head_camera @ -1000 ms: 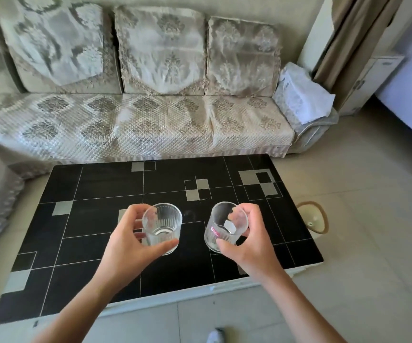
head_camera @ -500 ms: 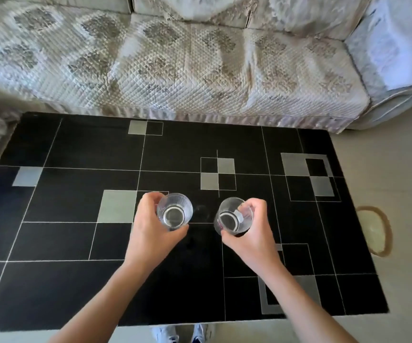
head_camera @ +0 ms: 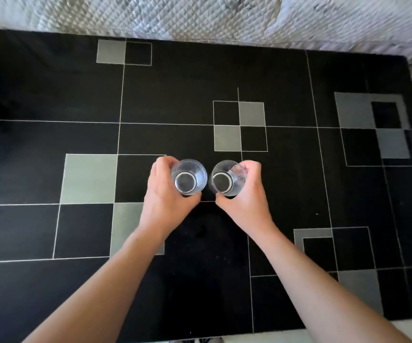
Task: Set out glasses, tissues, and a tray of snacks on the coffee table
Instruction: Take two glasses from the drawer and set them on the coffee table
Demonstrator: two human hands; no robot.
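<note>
The left hand (head_camera: 169, 196) is wrapped round a ribbed glass (head_camera: 189, 177) and the right hand (head_camera: 243, 196) round a second glass (head_camera: 227, 178), the two held just beside each other over the middle of the black patterned bench (head_camera: 299, 194) — whether their bases already touch it cannot be told. By my reading only the first step is under way: the glasses are not yet released, and no tissues or snack tray show on the bench.

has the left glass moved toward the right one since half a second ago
Yes. Against the coffee table pattern, the left glass now sits closer to the right glass.
</note>
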